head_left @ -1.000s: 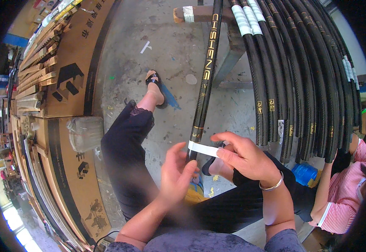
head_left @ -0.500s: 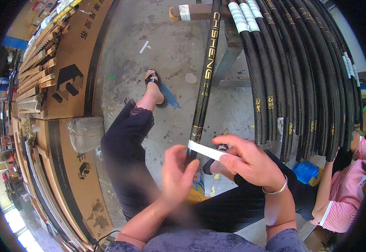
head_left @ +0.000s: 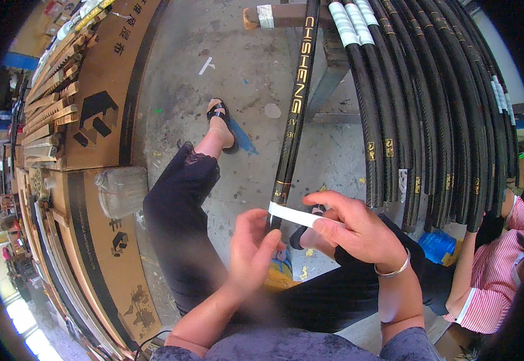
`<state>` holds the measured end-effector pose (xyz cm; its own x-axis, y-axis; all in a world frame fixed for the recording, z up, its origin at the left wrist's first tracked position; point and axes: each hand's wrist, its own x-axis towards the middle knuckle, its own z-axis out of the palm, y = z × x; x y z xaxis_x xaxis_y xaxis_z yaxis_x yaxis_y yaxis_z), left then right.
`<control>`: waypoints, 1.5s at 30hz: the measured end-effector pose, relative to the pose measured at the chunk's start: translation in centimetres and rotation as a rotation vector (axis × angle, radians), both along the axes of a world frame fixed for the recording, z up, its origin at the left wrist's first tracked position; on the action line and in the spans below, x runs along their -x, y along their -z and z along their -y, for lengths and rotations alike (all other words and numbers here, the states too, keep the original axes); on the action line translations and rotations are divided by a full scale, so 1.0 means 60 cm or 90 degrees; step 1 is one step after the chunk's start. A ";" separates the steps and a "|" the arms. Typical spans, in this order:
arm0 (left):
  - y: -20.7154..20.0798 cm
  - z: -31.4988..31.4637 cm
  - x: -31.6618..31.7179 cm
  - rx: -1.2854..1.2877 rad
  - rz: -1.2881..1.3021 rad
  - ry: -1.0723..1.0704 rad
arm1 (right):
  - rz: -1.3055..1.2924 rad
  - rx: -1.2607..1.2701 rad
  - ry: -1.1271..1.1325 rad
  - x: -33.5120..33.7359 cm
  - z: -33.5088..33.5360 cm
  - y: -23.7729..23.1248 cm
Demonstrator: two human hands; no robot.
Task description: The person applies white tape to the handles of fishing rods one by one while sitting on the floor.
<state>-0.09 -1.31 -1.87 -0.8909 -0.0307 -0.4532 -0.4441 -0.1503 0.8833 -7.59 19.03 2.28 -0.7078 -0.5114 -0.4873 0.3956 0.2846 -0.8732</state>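
A long black tube with gold lettering [head_left: 292, 129], resembling a fishing rod section, slants toward me with its near end between my knees. My left hand [head_left: 254, 246] is closed around that near end, the thumb on the right side and the fingers on the left. A strip of white tape [head_left: 295, 215] is stuck to the tube just above my left fingers and stretches taut to the right. My right hand [head_left: 358, 231] pinches the tape's other end between thumb and fingers, with the index finger lifted above it. The tip of the tube is partly hidden by my left hand.
Several similar black tubes [head_left: 421, 114] lie side by side on the right, some with white wraps. A wooden bar [head_left: 286, 17] supports my tube at the far end. Cardboard boxes [head_left: 102, 240] and wooden strips [head_left: 57, 96] line the left. A co-worker in a striped sleeve [head_left: 493, 283] sits close at right.
The tube has turned slightly about its length, so its gold lettering sits at a different angle. Both hands stay in nearly the same place, and the tape is still stretched between them.
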 end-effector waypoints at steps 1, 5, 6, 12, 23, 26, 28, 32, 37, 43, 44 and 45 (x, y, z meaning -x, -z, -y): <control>0.000 0.001 0.000 -0.003 0.005 -0.005 | -0.002 -0.004 -0.005 0.002 0.002 -0.002; -0.003 0.002 0.000 -0.014 0.005 -0.003 | -0.016 -0.011 -0.015 0.003 0.002 0.000; -0.001 0.002 0.000 -0.016 0.005 -0.004 | -0.020 -0.009 -0.012 0.002 0.002 0.002; -0.008 0.000 0.004 -0.014 0.023 -0.004 | -0.032 -0.007 -0.004 0.002 0.001 0.005; -0.005 0.004 -0.001 -0.043 0.017 0.002 | -0.048 -0.018 -0.013 0.004 0.004 0.008; 0.007 0.009 -0.005 -0.066 0.005 0.004 | -0.051 -0.009 -0.007 0.004 0.005 0.010; 0.014 0.011 -0.007 -0.090 -0.007 0.005 | -0.048 -0.017 -0.012 0.005 0.006 0.008; 0.020 0.010 -0.003 -0.097 0.009 0.007 | -0.039 -0.010 -0.007 0.004 0.005 0.012; 0.022 0.008 0.007 -0.020 -0.004 0.050 | -0.041 -0.021 -0.018 0.004 0.006 0.010; 0.013 0.005 0.011 -0.092 0.058 -0.012 | -0.059 -0.022 -0.023 0.004 0.005 0.013; 0.013 0.004 0.010 -0.088 0.049 -0.020 | -0.058 -0.024 -0.024 0.004 0.005 0.012; 0.014 0.003 0.010 -0.083 0.039 -0.027 | -0.053 -0.025 -0.024 0.005 0.006 0.010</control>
